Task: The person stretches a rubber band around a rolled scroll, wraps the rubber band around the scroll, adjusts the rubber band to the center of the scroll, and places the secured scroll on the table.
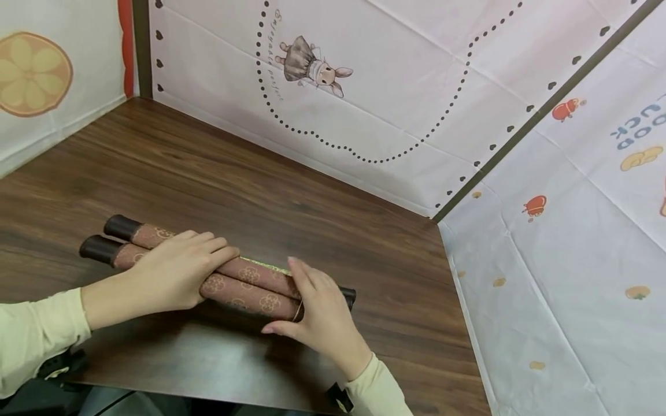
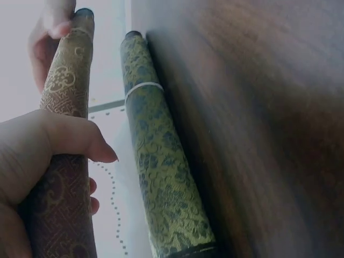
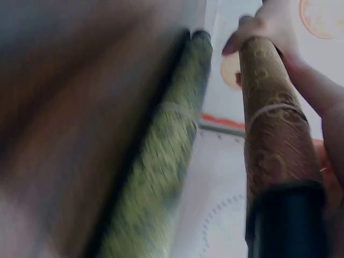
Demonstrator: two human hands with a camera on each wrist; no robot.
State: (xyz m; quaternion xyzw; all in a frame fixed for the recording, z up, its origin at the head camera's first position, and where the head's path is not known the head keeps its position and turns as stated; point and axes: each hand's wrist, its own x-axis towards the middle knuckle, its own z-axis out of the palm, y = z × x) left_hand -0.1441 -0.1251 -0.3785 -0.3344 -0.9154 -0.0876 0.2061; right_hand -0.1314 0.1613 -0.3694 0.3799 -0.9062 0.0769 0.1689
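Observation:
Two reddish-brown brocade scrolls, a near one (image 1: 250, 297) and a far one (image 1: 260, 276), lie side by side in the head view, with gold flower patterns and black end knobs (image 1: 101, 248). My left hand (image 1: 174, 268) grips them around the middle, back of the hand up. Toward the right end, my right hand (image 1: 325, 306) holds them, thumb on the near side and fingers over the far side. Beyond them only a sliver of a green scroll (image 1: 267, 266) shows. Both wrist views reveal this yellow-green scroll (image 2: 161, 156) beside the brown, with a pale band around it.
Everything stands over a dark wooden tabletop (image 1: 208, 173). White printed cloth walls rise at the left, the back (image 1: 385, 104) and the right (image 1: 562, 260). The table's front edge (image 1: 208, 396) runs close below the hands.

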